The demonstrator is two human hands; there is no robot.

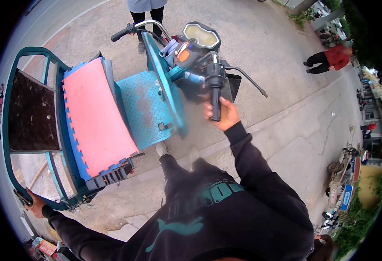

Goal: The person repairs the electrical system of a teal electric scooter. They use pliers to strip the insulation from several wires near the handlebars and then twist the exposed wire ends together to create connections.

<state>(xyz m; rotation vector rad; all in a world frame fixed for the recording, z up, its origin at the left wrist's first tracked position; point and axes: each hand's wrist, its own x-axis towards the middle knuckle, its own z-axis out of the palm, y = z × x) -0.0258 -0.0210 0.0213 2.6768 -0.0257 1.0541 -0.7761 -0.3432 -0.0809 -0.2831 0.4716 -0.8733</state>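
Before me stands a teal cargo tricycle (144,111) with a ribbed metal floor. My right hand (224,114) is closed around its near black handlebar grip (216,102), below the switch housing and brake lever (248,78). Far to the left, my left hand (35,205) is closed at the corner of the teal metal frame (23,185) behind the seat. A small dark object (22,197) shows beside those fingers, its kind unclear. On the seat lies a pink foam mat (96,113) with toothed edges, over a blue mat (75,143).
A person in dark trousers (149,17) stands beyond the far handlebar (121,35). Another person in a red top (336,57) is on the pavement at right. Parked carts (341,182) line the right edge. A cloth and an orange item lie near the dashboard (201,35).
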